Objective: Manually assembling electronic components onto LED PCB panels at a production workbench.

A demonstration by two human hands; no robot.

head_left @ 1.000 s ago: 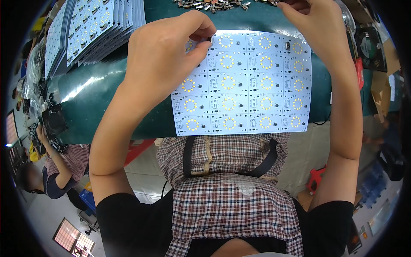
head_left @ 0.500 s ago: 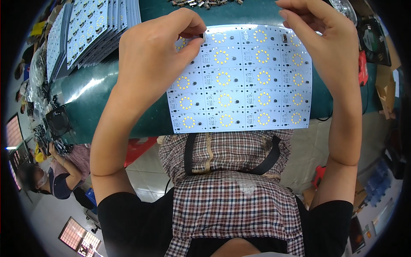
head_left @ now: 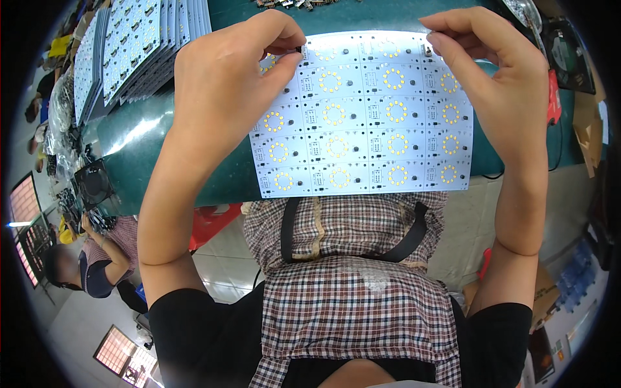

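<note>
A white circuit board panel [head_left: 369,123] with rings of yellow LEDs lies on the green tabletop, its near edge at my lap. My left hand [head_left: 239,71] is closed in a pinch over the panel's far left part, a small dark electronic component [head_left: 299,49] at its fingertips. Over the far right part, my right hand [head_left: 495,64] has thumb and forefinger slightly apart. Its thumb tip is beside a small metal-and-black component [head_left: 428,50] on the panel; whether they touch I cannot tell.
Stacked circuit board panels [head_left: 139,48] stand at the far left. A pile of small components [head_left: 301,3] lies at the far edge of view. To the right are a red-handled tool [head_left: 554,97] and a black fan-like object [head_left: 569,58]. Another person [head_left: 97,258] sits at the left.
My right hand has come down toward the component at the panel's far right. My left hand keeps its pinch, with slight movement. The view has shifted slightly.
</note>
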